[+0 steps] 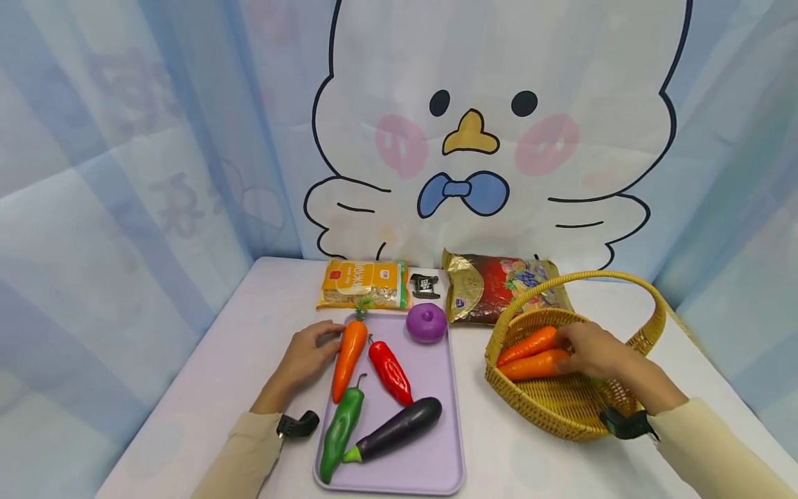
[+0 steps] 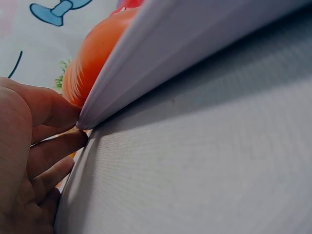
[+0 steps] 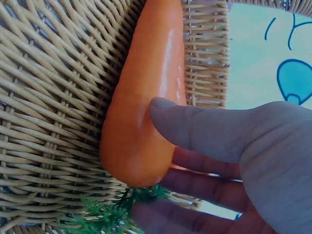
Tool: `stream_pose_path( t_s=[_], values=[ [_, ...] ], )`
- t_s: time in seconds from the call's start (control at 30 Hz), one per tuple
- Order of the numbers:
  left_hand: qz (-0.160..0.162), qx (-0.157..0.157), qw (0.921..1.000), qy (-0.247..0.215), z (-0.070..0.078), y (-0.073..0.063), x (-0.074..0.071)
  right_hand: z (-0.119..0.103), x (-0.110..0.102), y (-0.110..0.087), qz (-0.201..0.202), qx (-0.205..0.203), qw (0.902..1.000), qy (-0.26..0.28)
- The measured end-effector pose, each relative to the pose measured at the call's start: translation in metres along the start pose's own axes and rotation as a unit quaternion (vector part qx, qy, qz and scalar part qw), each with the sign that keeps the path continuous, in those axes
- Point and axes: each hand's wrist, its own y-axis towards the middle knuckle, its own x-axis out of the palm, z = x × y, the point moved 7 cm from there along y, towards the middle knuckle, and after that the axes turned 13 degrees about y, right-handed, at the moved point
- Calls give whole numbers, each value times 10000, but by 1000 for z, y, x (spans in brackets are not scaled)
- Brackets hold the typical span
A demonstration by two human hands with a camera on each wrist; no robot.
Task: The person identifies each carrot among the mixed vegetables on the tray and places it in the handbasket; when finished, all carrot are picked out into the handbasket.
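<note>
In the head view my right hand reaches into a yellow wicker basket holding two orange carrots. Its thumb lies on the nearer carrot, with the other fingers behind it; the second carrot lies alongside. The right wrist view shows the gripped carrot close up, green leaves at its thick end. My left hand is at the left rim of a lilac tray, next to another carrot. In the left wrist view its fingertips touch the tray rim.
On the tray are a red pepper, a green pepper, an eggplant and a purple onion-shaped vegetable. Behind stand a yellow food packet, a small black-and-white packet and a red-gold bag. The basket handle arches up.
</note>
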Motion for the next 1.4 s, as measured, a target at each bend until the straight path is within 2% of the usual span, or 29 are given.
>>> stream_pose_path(
  t_s=[0.27,0.53,0.67,0.77,0.97,1.17,1.4],
  values=[
    [-20,-43,10000,24,1,0,0,-17,3,-13,-328,-28,9988,-370],
    [-26,-72,10000,28,0,0,1,-54,6,-22,-540,-43,9965,-642],
    [-40,-89,9999,33,1,-1,0,-74,10,-27,-610,-192,9961,-615],
    [-25,-66,10000,35,2,0,0,-91,10,-30,-522,-458,9959,-577],
    [7,-35,10000,28,2,0,-1,-120,10,-28,-336,-630,9965,-424],
    [-15,-81,10000,18,1,-1,0,-137,10,-23,-45,-907,9955,-273],
    [-49,-84,10000,1,0,0,1,-157,14,-12,294,-1148,9922,-378]
  ],
)
